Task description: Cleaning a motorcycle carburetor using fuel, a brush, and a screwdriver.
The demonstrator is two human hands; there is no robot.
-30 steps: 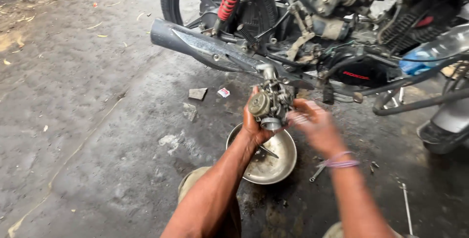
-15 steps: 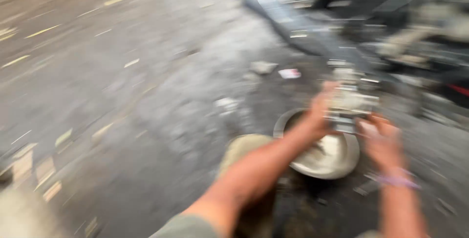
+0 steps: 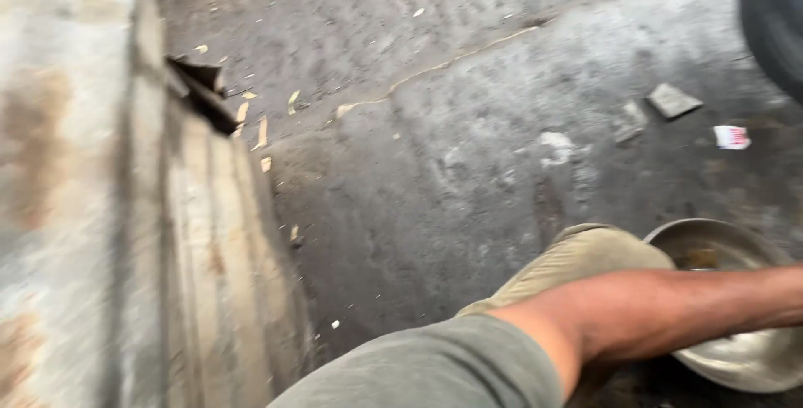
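Now the head view shows only a bare forearm (image 3: 669, 312) reaching from six o'clock toward three o'clock, passing over a metal bowl (image 3: 736, 358) on the dark, oily floor (image 3: 468, 165). Both hands lie outside the picture, so their fingers cannot be judged. A khaki-clad knee (image 3: 577, 261) sits just beside the bowl at nine o'clock.

Rough, dark grey concrete floor (image 3: 468, 174) is seen pretty much everywhere, stained and damp-looking in patches. A thin pale crack (image 3: 435, 69) is traced diagonally across it. Small bits of litter are scattered about: a flat grey scrap (image 3: 673, 100), a little white and red wrapper (image 3: 732, 137), pale flecks here and there. The left side is taken up by a blurred, rust-streaked ribbed wall (image 3: 100, 232), lit by flat daylight
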